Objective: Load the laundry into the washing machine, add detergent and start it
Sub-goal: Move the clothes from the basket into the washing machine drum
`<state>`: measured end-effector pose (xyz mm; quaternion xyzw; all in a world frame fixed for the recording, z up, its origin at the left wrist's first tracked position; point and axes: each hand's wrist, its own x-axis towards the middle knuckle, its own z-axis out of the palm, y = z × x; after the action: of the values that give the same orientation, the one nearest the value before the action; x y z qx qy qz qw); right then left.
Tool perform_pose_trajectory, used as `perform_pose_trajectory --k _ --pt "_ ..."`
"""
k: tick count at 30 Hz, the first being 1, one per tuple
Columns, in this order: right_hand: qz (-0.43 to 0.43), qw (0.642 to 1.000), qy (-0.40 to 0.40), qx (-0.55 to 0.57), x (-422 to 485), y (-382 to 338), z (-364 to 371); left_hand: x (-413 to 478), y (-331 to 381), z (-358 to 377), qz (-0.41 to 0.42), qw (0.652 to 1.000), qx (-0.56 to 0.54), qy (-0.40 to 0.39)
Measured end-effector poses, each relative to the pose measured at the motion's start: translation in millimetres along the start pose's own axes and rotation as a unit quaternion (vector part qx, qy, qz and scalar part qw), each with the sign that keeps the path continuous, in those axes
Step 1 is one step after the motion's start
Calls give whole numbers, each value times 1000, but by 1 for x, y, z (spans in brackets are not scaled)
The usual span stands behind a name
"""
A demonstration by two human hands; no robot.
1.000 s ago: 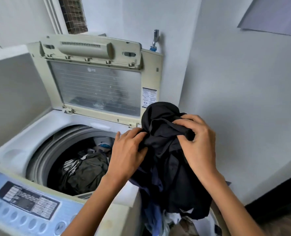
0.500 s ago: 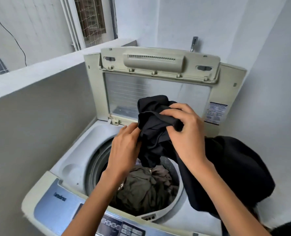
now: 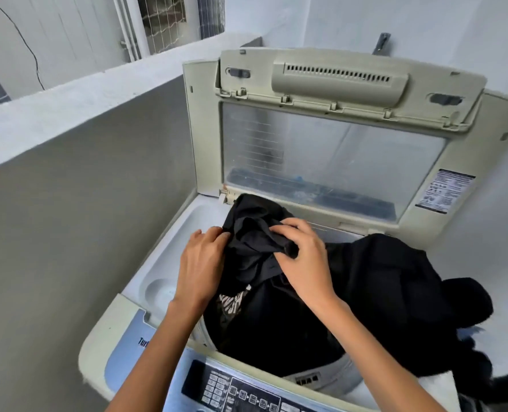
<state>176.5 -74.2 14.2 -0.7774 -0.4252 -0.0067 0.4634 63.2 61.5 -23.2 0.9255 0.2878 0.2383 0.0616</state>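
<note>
The left grip (image 3: 200, 263) and right grip (image 3: 303, 260) are both closed on a bunched black garment (image 3: 380, 278), fingers curled into its folds, the right pinching a ridge of cloth. The garment sits over the open drum of the washer (image 3: 172, 248), its bulk draped across the right rim. The lid (image 3: 336, 150) stands raised behind.

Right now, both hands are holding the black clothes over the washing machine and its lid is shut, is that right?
Not quite: the lid is open, standing upright at the back, as the head view shows. The rest holds: the left hand and the right hand both hold the black clothes over the washing machine.
</note>
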Motion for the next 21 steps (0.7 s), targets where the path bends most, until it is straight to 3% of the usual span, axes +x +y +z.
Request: perform_pose_trajectory --k 4,7,9,14,18,21 --pt "61 984 -129 -105 -12 43 19 -12 0 37 21 993 22 -113" --pt "128 933 -293 -162 -27 69 24 -19 6 51 19 984 25 -176" --pt "144 912 -341 -174 -36 77 21 -20 14 55 32 977 39 -208" --pt "85 941 -259 -200 -42 74 -9 -14 43 56 71 974 28 -213" --pt "34 963 -127 -235 -44 75 -58 -11 82 59 106 979 -25 -172" --pt "42 959 -29 -280 -48 95 -101 -10 118 63 132 972 -80 -178"
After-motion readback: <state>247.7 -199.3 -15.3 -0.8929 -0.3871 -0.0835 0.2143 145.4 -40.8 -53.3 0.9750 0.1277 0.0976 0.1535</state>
